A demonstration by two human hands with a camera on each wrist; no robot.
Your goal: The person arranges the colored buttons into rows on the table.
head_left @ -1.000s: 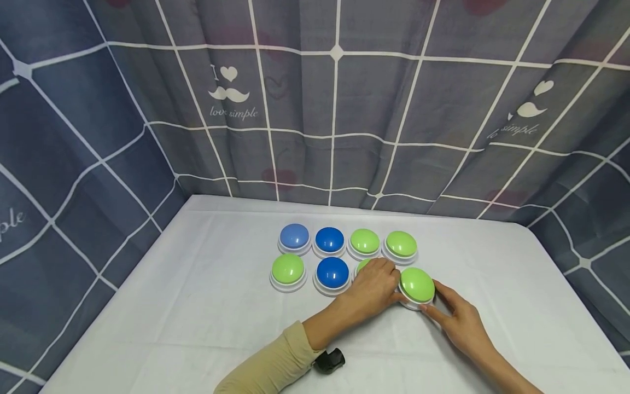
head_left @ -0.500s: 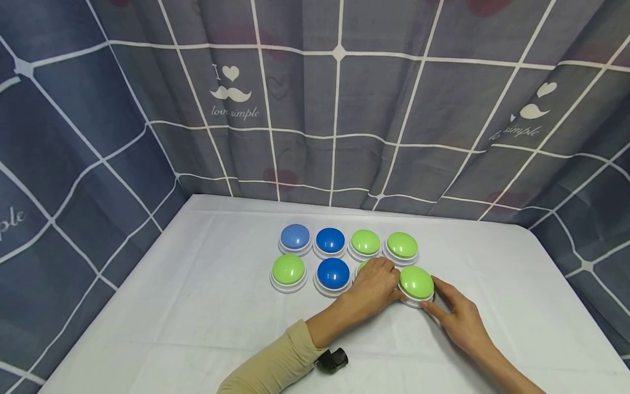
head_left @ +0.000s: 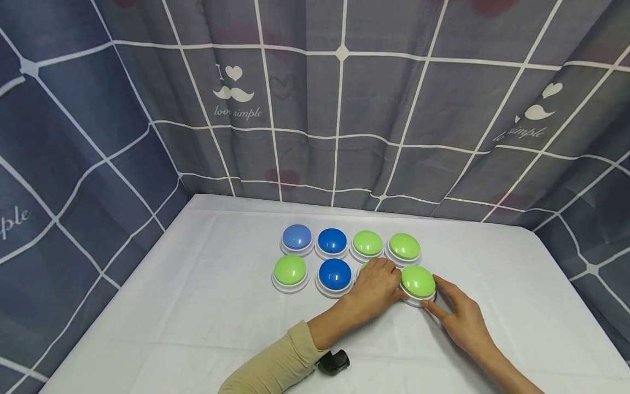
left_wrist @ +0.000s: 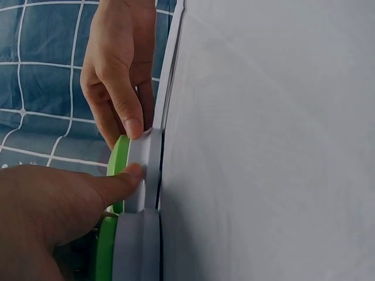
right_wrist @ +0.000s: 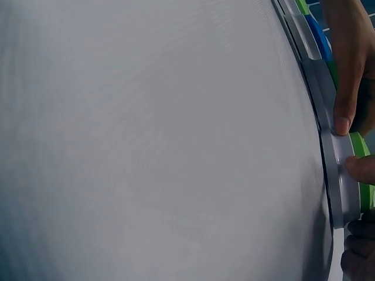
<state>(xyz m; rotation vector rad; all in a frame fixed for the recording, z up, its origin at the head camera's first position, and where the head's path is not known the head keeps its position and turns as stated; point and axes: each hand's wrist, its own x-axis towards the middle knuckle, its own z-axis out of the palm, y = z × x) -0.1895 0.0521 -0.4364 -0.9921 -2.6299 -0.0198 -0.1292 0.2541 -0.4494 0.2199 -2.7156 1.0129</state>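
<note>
A green push button (head_left: 418,281) on a white round base sits at the right end of the front row, held from both sides. My right hand (head_left: 460,317) grips its base on the right, thumb in front and fingers behind. From the left, my left hand (head_left: 375,289) has its thumb on the same base, as the left wrist view shows at the thumb (left_wrist: 124,180); its other fingers are bent and partly hidden. Beneath the left hand, another green button (head_left: 363,267) is mostly covered. In the right wrist view the gripped button's base (right_wrist: 340,181) stands on the table.
Blue (head_left: 335,274) and green (head_left: 290,270) buttons continue the front row leftward. Behind are a light blue button (head_left: 297,237), a dark blue one (head_left: 332,241) and two green ones (head_left: 367,242). A black object (head_left: 334,362) is by the left sleeve. A checked curtain (head_left: 305,98) borders the white table (head_left: 197,306).
Both hands keep hold of the green button, which has shifted slightly away from me, closer to the back row. The head view has drifted a little; the other buttons stay in place.
</note>
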